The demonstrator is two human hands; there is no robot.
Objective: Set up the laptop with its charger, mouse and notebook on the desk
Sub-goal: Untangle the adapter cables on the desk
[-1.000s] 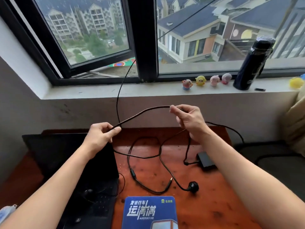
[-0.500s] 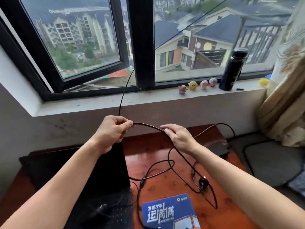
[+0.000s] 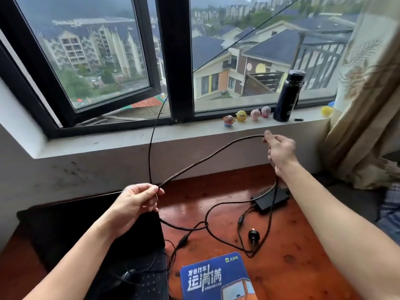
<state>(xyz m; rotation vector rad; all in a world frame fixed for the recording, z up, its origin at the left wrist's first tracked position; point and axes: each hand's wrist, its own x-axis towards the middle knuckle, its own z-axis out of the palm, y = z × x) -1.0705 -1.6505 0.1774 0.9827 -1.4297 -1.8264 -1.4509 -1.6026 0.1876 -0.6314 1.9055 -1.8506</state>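
The 2 hands have drawn apart, right hand (image 3: 279,148) risen toward the sill (image 3: 194,135), left hand (image 3: 138,200) low over the laptop (image 3: 86,224) at the counter's (image 3: 303,267) left edge, both pinching the charger cable (image 3: 207,158) stretched between them: untangling, I'd say, with the plug (image 3: 252,234) mid-counter to free next, while the mouse (image 3: 129,276) is only a dark blur.

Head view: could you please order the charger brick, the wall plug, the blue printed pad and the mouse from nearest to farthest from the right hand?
1. Charger brick, on the desk below the right hand.
2. Wall plug, mid-desk, nearer the person.
3. Blue printed pad, at the near edge.
4. Mouse, leftmost, on the laptop.
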